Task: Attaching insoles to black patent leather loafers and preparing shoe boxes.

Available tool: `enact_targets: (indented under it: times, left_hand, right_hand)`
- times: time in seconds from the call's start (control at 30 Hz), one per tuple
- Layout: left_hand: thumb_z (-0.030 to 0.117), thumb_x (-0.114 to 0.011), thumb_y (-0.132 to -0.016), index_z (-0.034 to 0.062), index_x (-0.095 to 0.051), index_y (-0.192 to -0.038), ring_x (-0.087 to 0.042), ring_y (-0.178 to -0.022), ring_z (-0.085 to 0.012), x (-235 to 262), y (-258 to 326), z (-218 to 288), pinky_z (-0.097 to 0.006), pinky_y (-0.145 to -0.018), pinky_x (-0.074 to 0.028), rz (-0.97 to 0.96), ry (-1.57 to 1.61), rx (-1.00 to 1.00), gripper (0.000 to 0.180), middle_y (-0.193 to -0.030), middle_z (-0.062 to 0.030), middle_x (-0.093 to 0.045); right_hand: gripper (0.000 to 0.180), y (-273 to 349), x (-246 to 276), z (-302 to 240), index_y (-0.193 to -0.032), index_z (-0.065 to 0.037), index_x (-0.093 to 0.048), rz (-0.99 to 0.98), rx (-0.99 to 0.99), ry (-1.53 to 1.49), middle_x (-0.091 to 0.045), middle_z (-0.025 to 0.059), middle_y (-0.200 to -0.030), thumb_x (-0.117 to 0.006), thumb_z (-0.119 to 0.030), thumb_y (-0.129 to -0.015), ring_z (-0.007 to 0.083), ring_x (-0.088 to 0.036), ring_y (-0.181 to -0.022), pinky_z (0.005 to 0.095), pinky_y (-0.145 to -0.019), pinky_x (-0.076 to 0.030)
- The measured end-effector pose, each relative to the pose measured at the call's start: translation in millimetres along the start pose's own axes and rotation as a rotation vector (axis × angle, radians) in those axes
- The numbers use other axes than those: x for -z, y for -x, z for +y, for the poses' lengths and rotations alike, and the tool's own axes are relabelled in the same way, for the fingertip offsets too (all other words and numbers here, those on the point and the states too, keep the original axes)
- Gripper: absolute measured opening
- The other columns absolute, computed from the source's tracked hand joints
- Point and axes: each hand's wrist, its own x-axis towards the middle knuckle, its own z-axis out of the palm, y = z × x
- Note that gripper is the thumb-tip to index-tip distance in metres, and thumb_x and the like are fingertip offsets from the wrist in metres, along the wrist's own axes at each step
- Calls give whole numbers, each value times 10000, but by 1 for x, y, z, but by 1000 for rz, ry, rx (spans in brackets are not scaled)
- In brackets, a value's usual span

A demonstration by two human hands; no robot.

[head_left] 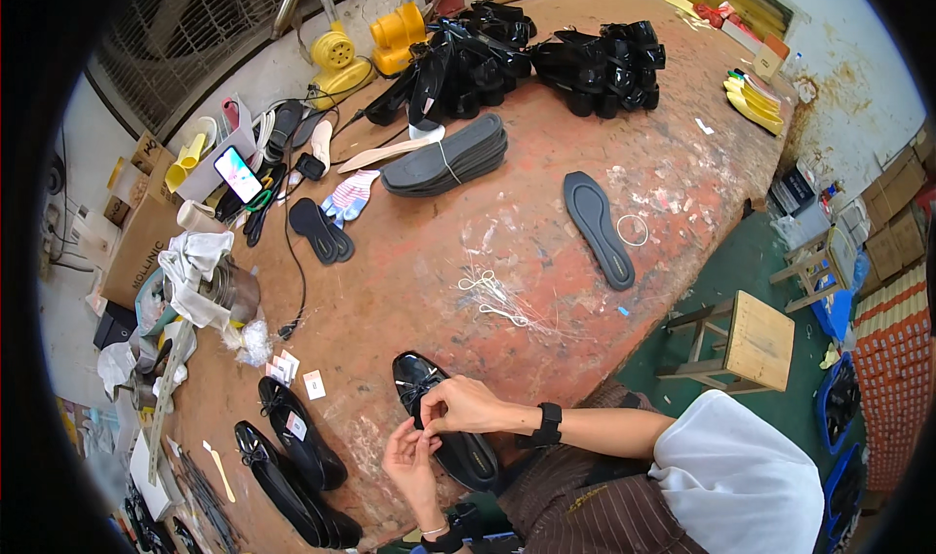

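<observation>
Worn reddish worktop (546,213) is strewn with thread offcuts. At its near edge a glossy black shoe (444,422) is steadied by the right hand (466,405), fingers pinched at its bow; the left hand (409,457) is pinched shut, contents indiscernible. Three similar shoes (292,457) lie finished alongside; bundled grey insoles (448,156) remain unused.

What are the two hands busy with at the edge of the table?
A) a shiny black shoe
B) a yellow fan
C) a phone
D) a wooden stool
A: both the left hand and the right hand meet over the shiny black shoe lying on the table, fingers pinched together at its top edge.
</observation>
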Motion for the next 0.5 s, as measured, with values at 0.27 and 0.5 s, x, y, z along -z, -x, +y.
enact_targets:
  times: [0.27, 0.5]
  left_hand:
    - [-40, -676, -887, -22, -526, -1301, -653, -769, -121, -9, 3, 3, -235, -691, -559, 110, 14, -4, 441, -915, -93, -676]
    - [141, -731, -859, -22, -625, -1052, -533, -670, -198, 2, 30, -1, -350, -625, -441, -84, -776, 93, 274, -748, -84, -562]
  right_hand:
    - [206, 3, 2, 3, -873, -86, -752, 19, 34, 53, -721, 92, -768, -803, -238, -746, 237, -705, -732, 355, -675, -525]
    - [233, 33, 166, 65, -986, -76, -678, 1045, -192, 701, -689, 176, -893, -720, -245, -830, 349, -677, -836, 449, -712, -537]
